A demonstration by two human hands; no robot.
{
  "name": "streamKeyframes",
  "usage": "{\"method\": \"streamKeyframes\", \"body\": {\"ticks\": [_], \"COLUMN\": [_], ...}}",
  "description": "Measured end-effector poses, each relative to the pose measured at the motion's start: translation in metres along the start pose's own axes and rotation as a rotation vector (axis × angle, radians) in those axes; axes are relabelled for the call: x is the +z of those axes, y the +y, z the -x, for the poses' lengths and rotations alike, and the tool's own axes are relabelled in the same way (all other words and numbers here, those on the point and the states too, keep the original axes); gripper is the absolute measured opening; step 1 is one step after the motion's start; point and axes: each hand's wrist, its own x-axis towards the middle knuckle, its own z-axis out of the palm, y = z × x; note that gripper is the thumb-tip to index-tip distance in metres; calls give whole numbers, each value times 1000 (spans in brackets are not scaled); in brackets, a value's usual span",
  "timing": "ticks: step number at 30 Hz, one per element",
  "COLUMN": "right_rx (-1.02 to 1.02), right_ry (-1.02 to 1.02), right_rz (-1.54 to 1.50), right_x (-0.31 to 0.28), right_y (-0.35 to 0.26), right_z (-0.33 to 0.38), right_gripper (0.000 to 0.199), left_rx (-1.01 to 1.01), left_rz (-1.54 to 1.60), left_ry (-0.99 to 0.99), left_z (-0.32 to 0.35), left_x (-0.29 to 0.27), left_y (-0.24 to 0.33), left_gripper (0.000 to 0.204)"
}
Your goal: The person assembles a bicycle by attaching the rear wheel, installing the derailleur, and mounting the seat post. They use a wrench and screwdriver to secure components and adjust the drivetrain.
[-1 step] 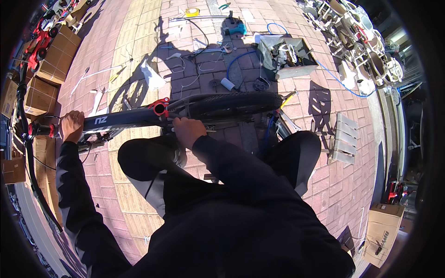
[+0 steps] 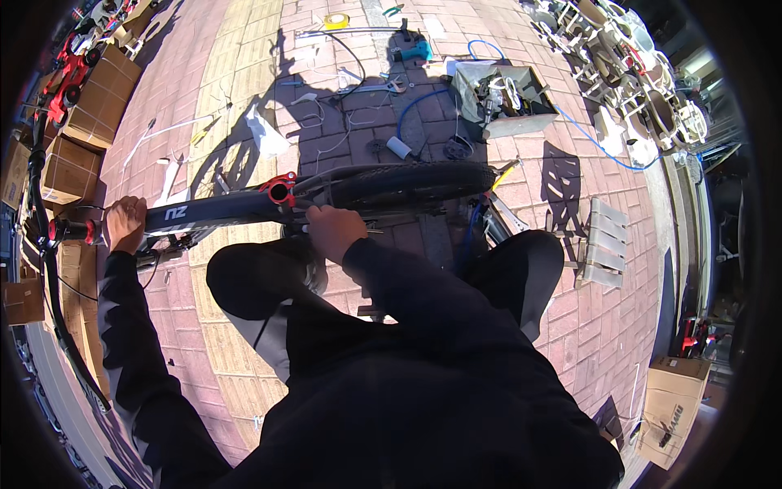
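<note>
A black bicycle frame (image 2: 220, 209) lies crosswise in front of me, its rear wheel (image 2: 407, 187) to the right and its black handlebar (image 2: 50, 269) at the far left. My left hand (image 2: 126, 224) is wrapped round the front end of the frame tube, beside the red rings (image 2: 88, 231) at the steering head. Just below the red seat clamp (image 2: 281, 191), at the near side of the frame, my right hand (image 2: 336, 235) is closed with its fingers curled. What those fingers grip is hidden behind the hand.
Beyond the bicycle stand an open metal toolbox (image 2: 517, 118), a teal power tool (image 2: 414, 52) and a yellow tape roll (image 2: 336, 21). A slatted stool (image 2: 604, 244) is on the right. Cardboard boxes (image 2: 102, 98) line the left; another box (image 2: 674, 411) sits at lower right.
My right hand has shifted slightly to the right and turned a little at the wrist. The left hand and the bicycle stay practically where they were.
</note>
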Motion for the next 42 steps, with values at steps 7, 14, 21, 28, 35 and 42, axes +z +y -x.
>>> {"method": "streamKeyframes", "body": {"ticks": [7, 14, 21, 28, 35, 42], "right_rx": [309, 622, -254, -69, -72, -39], "right_ry": [464, 150, -372, -663, -746, -723], "right_rz": [132, 121, -335, -284, -192, -218], "right_x": [-119, -133, -64, -23, 4, 9], "right_y": [127, 149, -50, 2, 37, 49], "right_z": [33, 57, 101, 102, 112, 110], "right_gripper": [30, 60, 42, 38, 42, 41], "left_rx": [-49, -118, -550, -1004, -1064, -1205], "left_rz": [10, 7, 63, -606, -407, -37], "left_ry": [73, 35, 425, 140, -505, -218], "left_z": [17, 44, 105, 246, 249, 255], "left_x": [8, -2, -91, -155, -206, -210], "left_y": [-1, 1, -10, -31, -37, -9], "left_gripper": [24, 26, 42, 81, 74, 55]}}
